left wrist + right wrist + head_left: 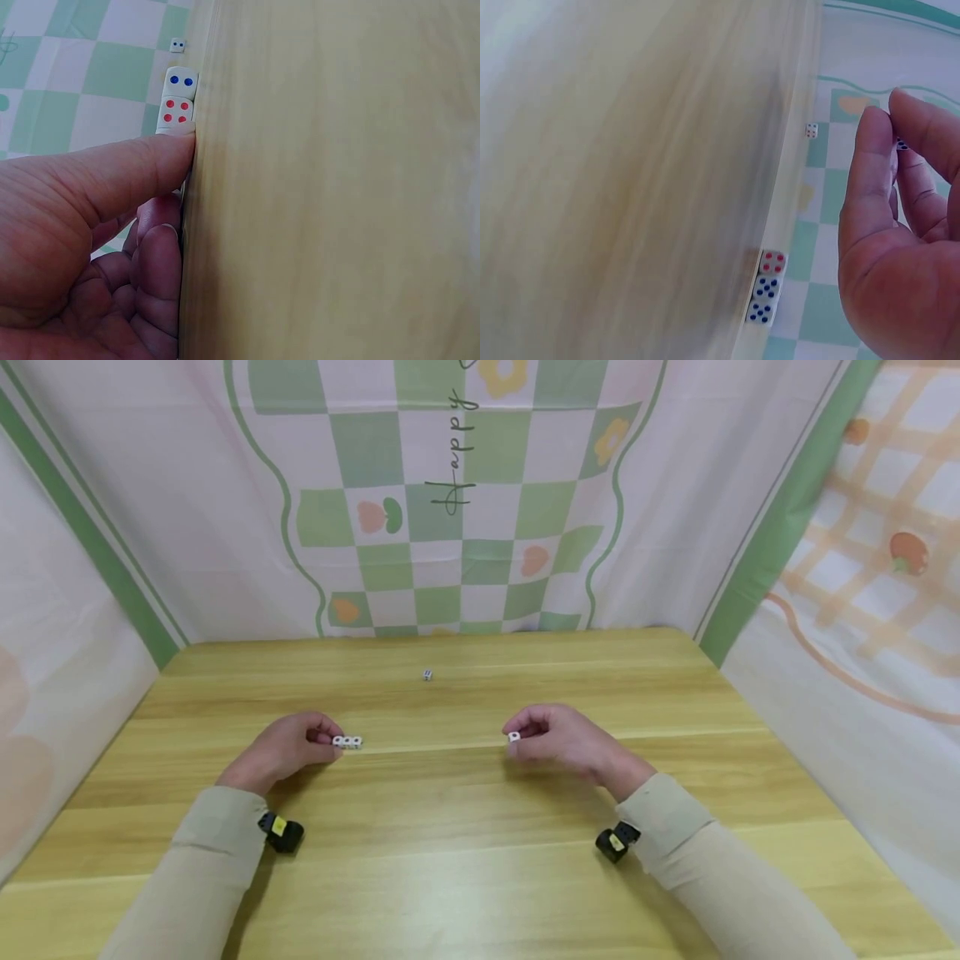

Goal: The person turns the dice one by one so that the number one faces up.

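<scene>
Three white dice (348,742) stand side by side in a short row on the wooden table. My left hand (288,747) is at the row's left end, pinching the end die between thumb and fingers. In the left wrist view the thumb (161,161) covers most of that die, beyond which show a die with four red dots (178,110) and one with two blue dots (181,81). To the right, my right hand (562,742) pinches a single die (513,737) slightly above the table. In the right wrist view, fingers mostly hide this held die (902,144).
Another die (427,675) lies by itself farther back on the wooden table (450,827). Behind the table hangs a checkered green and white cloth (431,564), with patterned cloth (885,577) on the right side too.
</scene>
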### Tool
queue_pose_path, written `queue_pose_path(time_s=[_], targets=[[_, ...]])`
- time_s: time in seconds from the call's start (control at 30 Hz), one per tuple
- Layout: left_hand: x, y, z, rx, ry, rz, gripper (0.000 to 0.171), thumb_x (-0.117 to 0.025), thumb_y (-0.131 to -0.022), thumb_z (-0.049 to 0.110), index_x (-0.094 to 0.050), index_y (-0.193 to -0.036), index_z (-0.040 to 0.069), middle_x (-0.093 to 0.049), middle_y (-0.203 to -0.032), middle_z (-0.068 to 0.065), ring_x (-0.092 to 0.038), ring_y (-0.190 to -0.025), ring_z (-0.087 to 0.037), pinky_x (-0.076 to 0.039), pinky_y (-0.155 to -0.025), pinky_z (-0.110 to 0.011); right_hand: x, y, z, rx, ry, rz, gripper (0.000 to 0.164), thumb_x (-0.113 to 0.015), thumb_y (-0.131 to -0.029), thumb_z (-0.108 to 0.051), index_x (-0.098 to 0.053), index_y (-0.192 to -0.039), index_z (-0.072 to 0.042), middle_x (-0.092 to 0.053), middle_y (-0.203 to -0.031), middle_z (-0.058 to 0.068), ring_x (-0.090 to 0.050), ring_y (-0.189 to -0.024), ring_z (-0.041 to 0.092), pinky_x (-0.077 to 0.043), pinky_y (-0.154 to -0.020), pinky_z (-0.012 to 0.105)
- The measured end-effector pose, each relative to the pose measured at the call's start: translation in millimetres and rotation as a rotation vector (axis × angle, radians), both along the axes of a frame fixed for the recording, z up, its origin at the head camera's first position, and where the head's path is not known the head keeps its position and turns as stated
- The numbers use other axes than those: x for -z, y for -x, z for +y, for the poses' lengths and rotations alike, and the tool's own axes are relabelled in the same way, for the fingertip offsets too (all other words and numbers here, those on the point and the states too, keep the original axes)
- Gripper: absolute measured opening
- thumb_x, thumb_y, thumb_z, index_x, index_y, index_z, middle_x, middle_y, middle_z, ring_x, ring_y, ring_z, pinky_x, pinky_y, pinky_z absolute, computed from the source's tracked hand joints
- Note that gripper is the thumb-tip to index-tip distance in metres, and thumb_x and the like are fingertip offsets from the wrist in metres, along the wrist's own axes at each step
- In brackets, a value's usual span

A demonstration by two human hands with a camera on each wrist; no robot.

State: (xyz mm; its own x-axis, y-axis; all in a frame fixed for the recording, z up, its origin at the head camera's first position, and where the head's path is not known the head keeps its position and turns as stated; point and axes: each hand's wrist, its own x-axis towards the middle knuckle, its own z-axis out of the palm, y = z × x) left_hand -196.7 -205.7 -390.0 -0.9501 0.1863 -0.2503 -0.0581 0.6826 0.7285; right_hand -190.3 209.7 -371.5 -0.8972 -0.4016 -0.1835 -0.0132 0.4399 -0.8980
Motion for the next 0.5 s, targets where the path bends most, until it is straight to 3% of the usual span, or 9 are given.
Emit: queue_pose_path(time_s=[0.5], targets=[[-0.2,-0.1,-1,-0.002,-0.005,-0.002,0.022,-0.075,-0.097,0.021,-0.069,-0.115,0.01,-0.065,-0.108,-0.008,-0.055,-0.096,-0.024,-0.045,-0.084,-0.036,-0.7,10.3,14,0.058,0.014,-0.063,0.041,-0.076,-0.093,-0.011,-0.061,-0.127,0.008,-0.065,-0.11,0.011,-0.065,-0.098,0.019,-0.059,-0.09,0.033]])
